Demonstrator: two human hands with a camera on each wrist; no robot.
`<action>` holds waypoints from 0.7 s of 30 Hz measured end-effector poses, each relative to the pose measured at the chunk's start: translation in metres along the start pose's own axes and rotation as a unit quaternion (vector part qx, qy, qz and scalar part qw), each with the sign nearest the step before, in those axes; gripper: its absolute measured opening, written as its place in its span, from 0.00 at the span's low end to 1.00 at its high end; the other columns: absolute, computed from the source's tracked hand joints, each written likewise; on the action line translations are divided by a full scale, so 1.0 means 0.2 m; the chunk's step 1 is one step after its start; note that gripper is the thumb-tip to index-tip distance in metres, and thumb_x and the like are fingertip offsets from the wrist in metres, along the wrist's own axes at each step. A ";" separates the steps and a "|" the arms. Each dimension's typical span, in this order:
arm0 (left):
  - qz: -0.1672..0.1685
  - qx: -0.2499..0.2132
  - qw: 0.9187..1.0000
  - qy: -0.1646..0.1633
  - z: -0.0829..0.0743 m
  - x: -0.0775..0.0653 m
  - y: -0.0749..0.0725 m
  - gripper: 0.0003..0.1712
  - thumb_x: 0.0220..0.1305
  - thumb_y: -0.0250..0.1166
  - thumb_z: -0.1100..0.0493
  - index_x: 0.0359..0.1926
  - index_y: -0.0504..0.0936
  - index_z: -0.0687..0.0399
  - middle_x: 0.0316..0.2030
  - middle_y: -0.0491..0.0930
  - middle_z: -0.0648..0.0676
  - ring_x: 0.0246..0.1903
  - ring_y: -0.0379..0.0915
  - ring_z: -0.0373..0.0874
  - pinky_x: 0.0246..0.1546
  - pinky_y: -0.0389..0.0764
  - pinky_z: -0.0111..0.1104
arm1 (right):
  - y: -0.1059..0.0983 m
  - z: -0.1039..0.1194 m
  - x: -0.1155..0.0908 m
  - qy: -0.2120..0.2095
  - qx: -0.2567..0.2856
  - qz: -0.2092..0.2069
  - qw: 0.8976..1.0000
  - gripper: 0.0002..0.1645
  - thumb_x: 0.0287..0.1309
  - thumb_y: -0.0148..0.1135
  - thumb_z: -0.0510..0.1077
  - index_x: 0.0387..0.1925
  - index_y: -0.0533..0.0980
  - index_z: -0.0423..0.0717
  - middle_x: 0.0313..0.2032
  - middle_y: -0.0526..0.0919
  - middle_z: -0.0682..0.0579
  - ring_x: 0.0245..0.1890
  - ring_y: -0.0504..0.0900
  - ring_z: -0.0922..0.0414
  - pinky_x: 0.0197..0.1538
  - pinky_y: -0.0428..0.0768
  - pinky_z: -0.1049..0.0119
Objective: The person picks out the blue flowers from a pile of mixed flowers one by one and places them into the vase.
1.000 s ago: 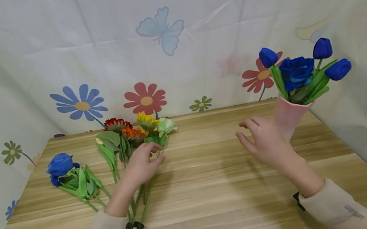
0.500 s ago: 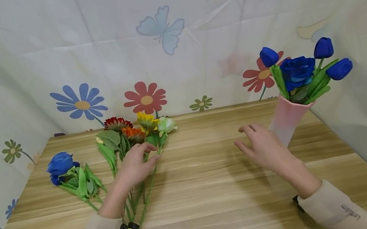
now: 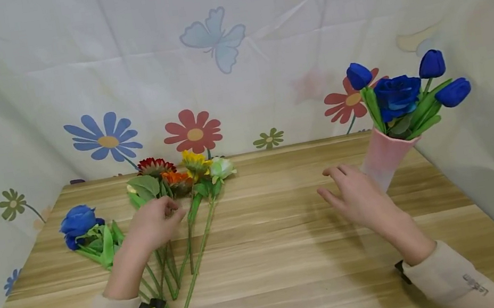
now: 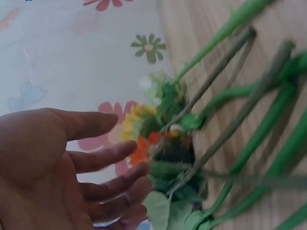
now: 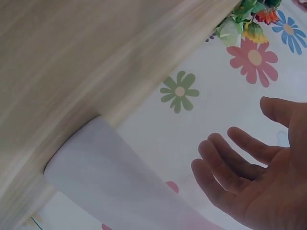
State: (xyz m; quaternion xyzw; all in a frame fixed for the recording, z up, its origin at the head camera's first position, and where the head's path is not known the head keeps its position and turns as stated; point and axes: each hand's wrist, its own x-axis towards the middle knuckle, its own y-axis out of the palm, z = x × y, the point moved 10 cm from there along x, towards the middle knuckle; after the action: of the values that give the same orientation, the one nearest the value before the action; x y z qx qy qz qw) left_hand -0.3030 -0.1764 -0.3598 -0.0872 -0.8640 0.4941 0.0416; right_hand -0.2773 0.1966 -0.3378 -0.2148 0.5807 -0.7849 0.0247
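Observation:
My left hand [image 3: 151, 225] is over the loose flowers at the left of the table, fingers loosely bent and nothing held. Beneath and beyond it lie a dark red flower [image 3: 155, 167], an orange flower [image 4: 144, 149], a yellow sunflower [image 3: 195, 163] and a pale green-white rose [image 3: 222, 168], stems toward me. A blue rose [image 3: 79, 222] with green leaves lies farther left. On the right, my right hand [image 3: 357, 195] hangs relaxed and holds nothing. It is beside a pink-and-white vase [image 3: 390, 155], which holds a blue rose [image 3: 398, 96] and blue tulips [image 3: 432, 63].
The wooden table [image 3: 282, 256] backs onto a white curtain [image 3: 264, 76] printed with flowers and a butterfly. More curtain closes in both sides. The vase stands near the table's right side, its base [image 5: 76, 143] on the wood.
My left hand has moved left over the flowers, baring the stems of the sunflower and the pale rose. My right hand shifted slightly left, away from the vase, and has since stayed nearly still.

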 end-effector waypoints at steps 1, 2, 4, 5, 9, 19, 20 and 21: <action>0.001 0.008 1.000 -0.007 0.01 -0.01 -0.01 0.20 0.76 0.60 0.51 0.50 0.82 0.66 0.36 0.83 0.59 0.32 0.79 0.52 0.33 0.79 0.45 | 0.00 0.00 0.00 0.000 0.001 0.001 1.000 0.26 0.72 0.64 0.50 0.58 0.76 0.32 0.51 0.81 0.33 0.54 0.79 0.36 0.54 0.78 0.40; 0.002 0.016 1.000 -0.015 0.03 -0.01 -0.02 0.19 0.76 0.60 0.51 0.47 0.82 0.65 0.31 0.82 0.57 0.27 0.77 0.50 0.29 0.77 0.42 | 0.00 0.00 0.00 -0.001 0.001 0.002 1.000 0.26 0.71 0.64 0.50 0.57 0.76 0.31 0.51 0.81 0.33 0.53 0.79 0.36 0.54 0.78 0.40; 0.010 0.031 0.999 -0.038 0.07 -0.03 -0.04 0.18 0.76 0.60 0.50 0.37 0.81 0.62 0.22 0.76 0.52 0.20 0.70 0.45 0.22 0.71 0.38 | 0.00 0.00 0.00 -0.003 0.002 0.001 1.000 0.26 0.71 0.64 0.50 0.57 0.77 0.31 0.50 0.81 0.33 0.52 0.80 0.36 0.54 0.79 0.41; 0.012 0.042 0.998 -0.047 0.09 -0.03 -0.05 0.20 0.76 0.60 0.50 0.32 0.80 0.60 0.20 0.72 0.50 0.18 0.66 0.44 0.20 0.68 0.36 | 0.00 0.00 0.00 -0.004 0.001 0.001 1.000 0.26 0.71 0.65 0.49 0.57 0.77 0.31 0.50 0.81 0.34 0.52 0.80 0.36 0.53 0.79 0.41; 0.023 0.072 0.994 -0.082 0.16 -0.07 -0.08 0.28 0.77 0.58 0.48 0.17 0.67 0.52 0.14 0.60 0.47 0.14 0.58 0.41 0.16 0.60 0.32 | 0.00 0.00 0.00 -0.008 0.000 0.000 1.000 0.26 0.70 0.65 0.49 0.56 0.77 0.31 0.50 0.81 0.33 0.52 0.80 0.36 0.53 0.79 0.41; 0.019 0.145 0.982 -0.119 0.28 -0.17 -0.18 0.29 0.76 0.58 0.47 0.16 0.68 0.53 0.16 0.60 0.50 0.16 0.65 0.47 0.18 0.65 0.38 | 0.00 0.00 0.00 -0.007 -0.005 0.015 1.000 0.26 0.71 0.65 0.49 0.57 0.76 0.31 0.51 0.81 0.33 0.53 0.81 0.37 0.53 0.80 0.42; 0.026 0.145 0.981 -0.125 0.30 -0.17 -0.18 0.29 0.76 0.58 0.47 0.17 0.69 0.53 0.16 0.61 0.50 0.18 0.66 0.48 0.19 0.67 0.39 | 0.00 0.00 0.00 -0.007 -0.005 0.015 1.000 0.26 0.71 0.65 0.49 0.57 0.76 0.31 0.51 0.81 0.33 0.53 0.81 0.37 0.53 0.80 0.42; 0.034 0.145 0.980 -0.131 0.32 -0.18 -0.18 0.28 0.76 0.57 0.47 0.18 0.70 0.54 0.17 0.62 0.51 0.19 0.67 0.49 0.20 0.67 0.40 | 0.00 0.00 0.00 -0.007 -0.006 0.015 1.000 0.26 0.71 0.65 0.49 0.57 0.76 0.31 0.51 0.81 0.33 0.53 0.81 0.37 0.53 0.80 0.42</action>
State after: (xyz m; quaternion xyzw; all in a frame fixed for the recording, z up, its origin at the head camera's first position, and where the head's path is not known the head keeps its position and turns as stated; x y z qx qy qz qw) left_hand -0.2823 -0.2547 -0.3603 -0.0445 -0.7775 0.6227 -0.0765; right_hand -0.2768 0.1961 -0.3380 -0.2114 0.5881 -0.7797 0.0394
